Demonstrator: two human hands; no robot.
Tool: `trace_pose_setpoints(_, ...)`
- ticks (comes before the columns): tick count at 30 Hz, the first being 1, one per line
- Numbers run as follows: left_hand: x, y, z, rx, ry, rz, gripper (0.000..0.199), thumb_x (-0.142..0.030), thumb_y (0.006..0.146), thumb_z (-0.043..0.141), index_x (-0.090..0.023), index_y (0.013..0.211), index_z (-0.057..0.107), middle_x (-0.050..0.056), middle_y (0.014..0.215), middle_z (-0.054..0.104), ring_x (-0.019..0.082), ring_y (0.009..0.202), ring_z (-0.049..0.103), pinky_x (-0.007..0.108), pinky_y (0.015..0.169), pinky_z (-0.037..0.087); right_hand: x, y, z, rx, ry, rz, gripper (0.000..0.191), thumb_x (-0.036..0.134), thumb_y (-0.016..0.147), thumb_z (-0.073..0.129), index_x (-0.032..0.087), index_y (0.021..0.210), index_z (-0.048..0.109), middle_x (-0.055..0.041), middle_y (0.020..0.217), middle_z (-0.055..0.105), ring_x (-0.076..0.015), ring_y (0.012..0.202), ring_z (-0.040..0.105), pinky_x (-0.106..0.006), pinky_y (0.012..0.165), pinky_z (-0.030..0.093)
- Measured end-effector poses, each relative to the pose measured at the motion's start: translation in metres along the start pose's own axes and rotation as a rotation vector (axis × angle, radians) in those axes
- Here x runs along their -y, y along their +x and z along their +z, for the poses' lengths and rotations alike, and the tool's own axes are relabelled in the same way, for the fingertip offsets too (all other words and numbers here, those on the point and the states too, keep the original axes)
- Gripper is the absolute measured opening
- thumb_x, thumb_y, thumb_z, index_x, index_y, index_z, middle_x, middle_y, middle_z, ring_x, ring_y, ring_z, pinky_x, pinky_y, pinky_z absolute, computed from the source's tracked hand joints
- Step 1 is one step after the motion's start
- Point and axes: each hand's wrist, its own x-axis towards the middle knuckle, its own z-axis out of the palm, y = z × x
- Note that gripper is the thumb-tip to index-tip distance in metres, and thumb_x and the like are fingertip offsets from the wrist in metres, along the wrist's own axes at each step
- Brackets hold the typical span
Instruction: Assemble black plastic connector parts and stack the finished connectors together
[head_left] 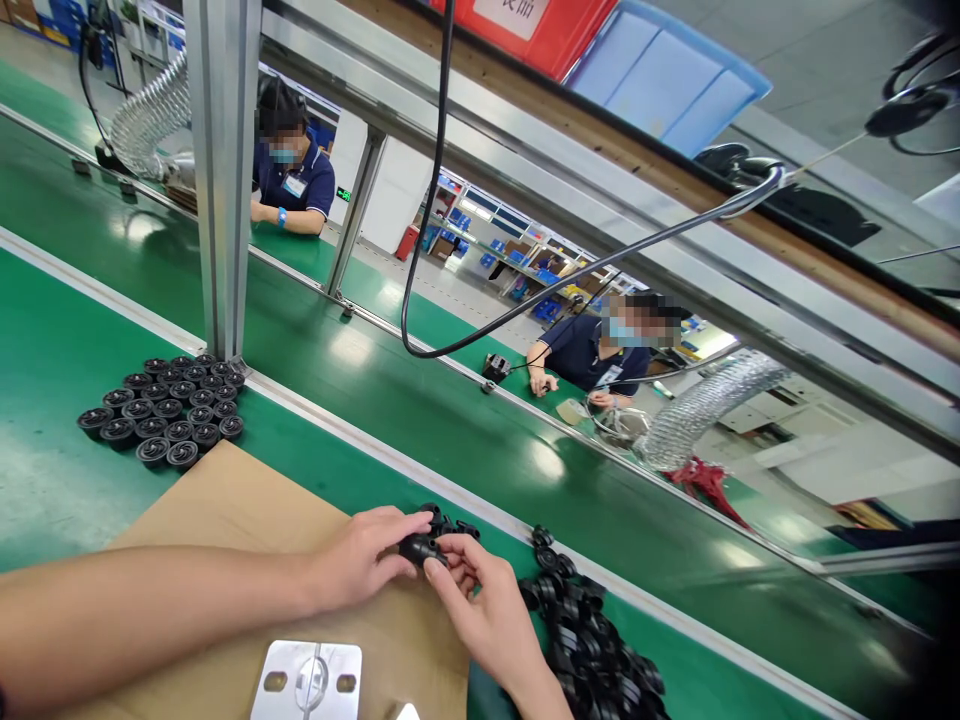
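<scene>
My left hand (384,548) and my right hand (478,590) meet over a brown board (225,500), both closed on one small black plastic part (420,549). Fingers cover much of it, so its exact kind is hidden. Just beyond it lie a few more black parts (454,525) on the green bench. To the right of my right hand is a heap of loose black parts (592,640). A metal plate (307,680) with two slots and a round recess rests on the board near me.
Round black parts (169,405) stand in rows at the left, by an upright metal post (221,180). A black cable (442,180) hangs ahead under a shelf with a red bin (525,30) and a blue bin (664,75). Two co-workers (300,190) sit across the green conveyor (360,350).
</scene>
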Motion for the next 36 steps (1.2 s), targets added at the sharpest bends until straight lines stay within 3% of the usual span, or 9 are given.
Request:
trace_pose_setpoints(2,0.004,-0.002,0.000,0.028,0.094,0.032,0.069,-0.014,0.094,0.066,-0.026,0.159,0.048,0.009,0.141,0.069,0.027,0.124,0.062,0.045,0.113,0.050,0.000,0.001,0.003,-0.027,0.022,0.069,0.039,0.057,0.100,0.066,0.018,0.100,0.071,-0.0019,0.072,0.063,-0.0161,0.058,0.055,-0.026,0.051,0.043)
trace_pose_setpoints(5,0.006,-0.004,-0.001,0.076,0.146,-0.048,0.077,-0.016,0.096,0.066,-0.028,0.165,0.035,0.010,0.144,0.066,0.030,0.130,0.058,0.050,0.115,0.047,-0.001,0.001,0.004,-0.038,-0.005,0.096,0.039,0.057,0.096,0.071,0.018,0.098,0.072,-0.0017,0.071,0.064,-0.0160,0.058,0.056,-0.025,0.052,0.045)
trace_pose_setpoints(9,0.005,0.000,-0.004,0.089,0.188,-0.105,0.072,-0.011,0.093,0.071,-0.030,0.157,0.047,0.007,0.126,0.072,0.028,0.116,0.062,0.048,0.107,0.051,-0.006,0.001,0.009,-0.069,-0.008,0.078,0.042,0.060,0.096,0.069,0.018,0.098,0.072,-0.0016,0.069,0.064,-0.0168,0.056,0.059,-0.025,0.049,0.046)
trace_pose_setpoints(14,0.003,0.007,-0.009,0.029,0.248,-0.110,0.092,-0.016,0.078,0.092,-0.027,0.156,0.045,0.008,0.129,0.066,0.030,0.119,0.059,0.049,0.108,0.050,-0.023,0.005,0.015,-0.182,-0.119,0.020,0.042,0.059,0.097,0.069,0.018,0.102,0.072,-0.0018,0.070,0.067,-0.0174,0.054,0.061,-0.027,0.050,0.049)
trace_pose_setpoints(19,0.010,0.002,-0.008,0.099,0.219,-0.167,0.080,-0.017,0.090,0.078,-0.026,0.160,0.040,0.009,0.127,0.065,0.029,0.120,0.060,0.050,0.111,0.050,-0.030,0.010,0.018,-0.198,-0.284,-0.042,0.034,0.051,0.102,0.064,0.019,0.106,0.073,-0.0004,0.071,0.069,-0.0173,0.055,0.062,-0.028,0.058,0.053)
trace_pose_setpoints(24,0.015,-0.003,-0.005,0.156,0.219,-0.204,0.083,-0.019,0.093,0.070,-0.034,0.165,0.031,0.009,0.137,0.063,0.031,0.127,0.059,0.054,0.116,0.047,-0.046,0.019,-0.015,-0.216,-0.592,0.085,0.041,0.054,0.111,0.048,0.022,0.110,0.073,-0.0031,0.090,0.076,-0.0183,0.076,0.072,-0.026,0.072,0.058)
trace_pose_setpoints(27,0.013,-0.002,-0.006,0.171,0.223,-0.229,0.082,-0.022,0.093,0.067,-0.034,0.166,0.030,0.010,0.137,0.063,0.032,0.128,0.059,0.055,0.116,0.046,-0.072,0.023,-0.050,-0.375,-0.778,0.244,0.042,0.043,0.112,0.042,0.014,0.123,0.070,-0.0173,0.115,0.073,-0.0310,0.103,0.072,-0.040,0.088,0.058)
trace_pose_setpoints(31,0.010,0.001,-0.006,0.175,0.222,-0.254,0.084,-0.024,0.091,0.069,-0.032,0.165,0.032,0.010,0.135,0.063,0.032,0.127,0.058,0.054,0.117,0.046,-0.107,0.023,-0.075,-0.451,-0.959,0.482,0.052,0.038,0.104,0.057,-0.005,0.132,0.066,-0.0308,0.106,0.069,-0.0486,0.103,0.069,-0.057,0.085,0.056)
trace_pose_setpoints(36,0.008,0.005,-0.007,0.196,0.236,-0.275,0.087,-0.025,0.087,0.070,-0.031,0.166,0.032,0.010,0.135,0.062,0.033,0.126,0.057,0.052,0.117,0.046,-0.120,0.026,-0.077,-0.393,-1.030,0.568,0.050,0.046,0.106,0.055,0.015,0.143,0.067,-0.0223,0.114,0.072,-0.0460,0.112,0.067,-0.057,0.089,0.054)
